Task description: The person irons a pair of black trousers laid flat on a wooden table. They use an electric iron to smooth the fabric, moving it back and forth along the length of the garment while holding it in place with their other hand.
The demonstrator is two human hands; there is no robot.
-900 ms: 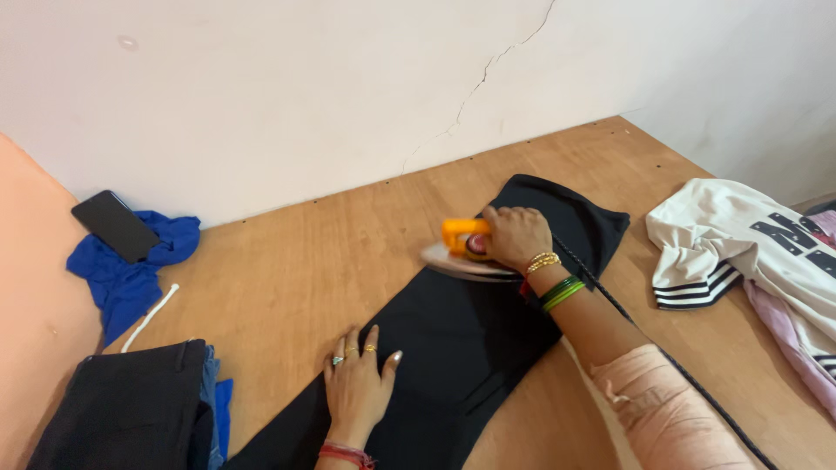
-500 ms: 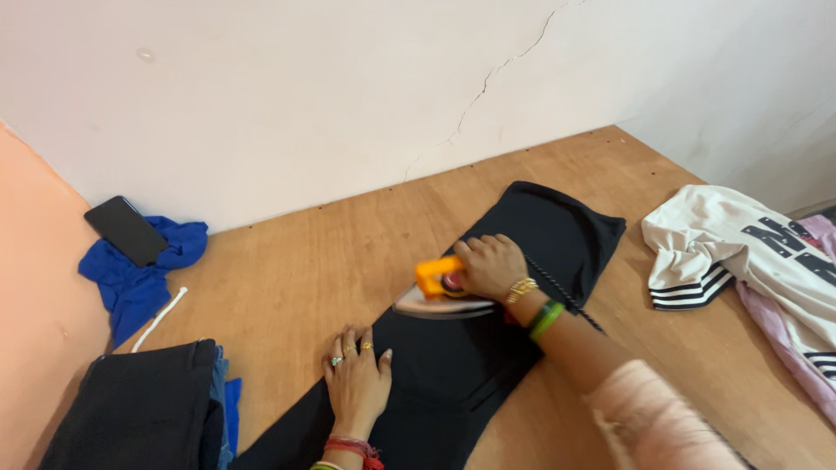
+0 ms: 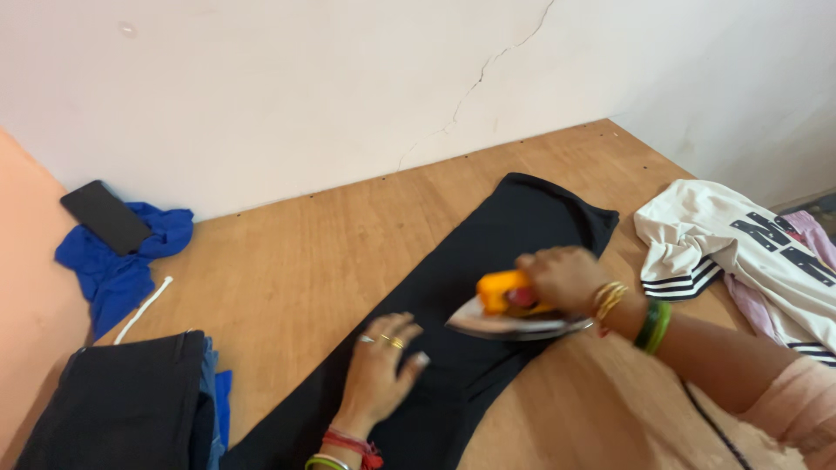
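Observation:
A long black garment (image 3: 514, 235) lies flat and slanted across the wooden table (image 3: 313, 252). My right hand (image 3: 566, 277) grips the orange handle of a metal-soled iron (image 3: 514, 313) that rests on the garment's lower middle. My left hand (image 3: 381, 370) lies on the black cloth just left of the iron, its fingers together and blurred. Rings and bangles are on both hands.
A blue cloth (image 3: 117, 270) with a black phone (image 3: 104, 218) on it lies at the far left by the wall. A folded dark pile (image 3: 122, 409) sits at the near left. A white striped shirt (image 3: 740, 252) over a pink one lies at the right.
My right hand has drawn the iron down the garment toward me and to the right. My left hand has shifted slightly right on the cloth.

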